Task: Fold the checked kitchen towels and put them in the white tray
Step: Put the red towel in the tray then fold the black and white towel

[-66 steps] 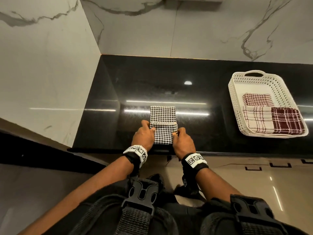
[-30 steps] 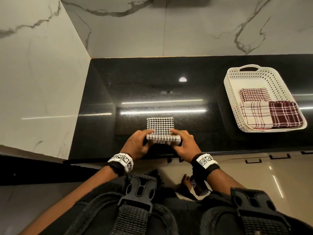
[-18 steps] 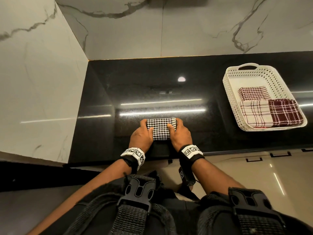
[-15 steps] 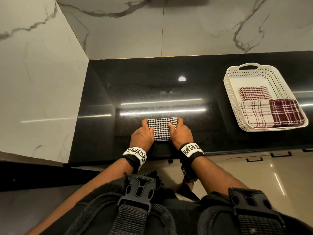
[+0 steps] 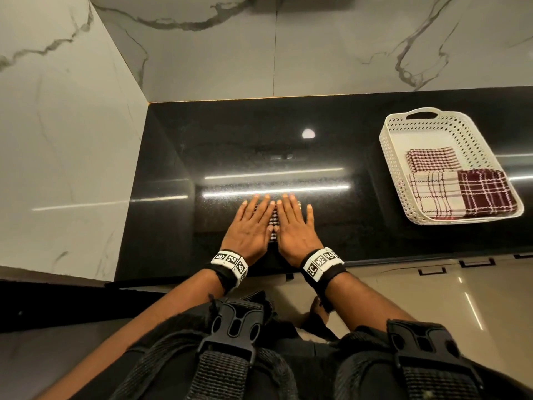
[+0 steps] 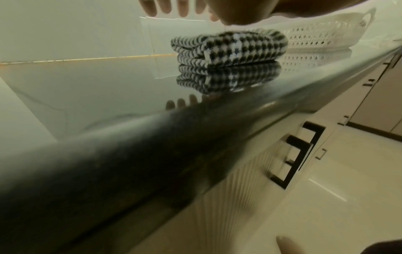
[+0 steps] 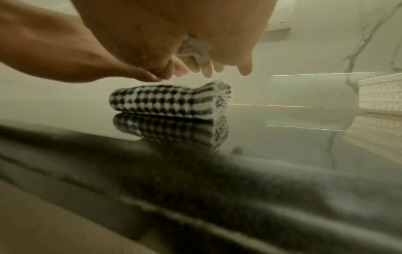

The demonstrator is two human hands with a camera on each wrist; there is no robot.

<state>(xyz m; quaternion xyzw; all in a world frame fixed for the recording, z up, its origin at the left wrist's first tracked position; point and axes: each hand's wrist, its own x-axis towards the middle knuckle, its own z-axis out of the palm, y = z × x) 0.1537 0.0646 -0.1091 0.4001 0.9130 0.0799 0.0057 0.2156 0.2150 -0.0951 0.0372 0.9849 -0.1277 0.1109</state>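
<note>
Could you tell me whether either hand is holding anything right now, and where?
Nothing is gripped: both the left hand and right hand lie flat over the folded towel.

The folded towel (image 6: 230, 48) is black-and-white houndstooth check. The counter (image 5: 259, 145) is glossy speckled black; the walls (image 5: 331, 47) are pale marble with grey veins. The tray (image 5: 389, 157) is white and perforated, holding a maroon-and-white check towel (image 5: 429, 160), a cream towel with maroon lines (image 5: 432, 194) and a maroon towel with white lines (image 5: 484, 192).

We see a glossy black countertop (image 5: 259, 151). Directly on it lie a folded black-and-white checked towel (image 6: 230, 47) near its front edge and a white perforated tray (image 5: 395, 171) far right.
</note>
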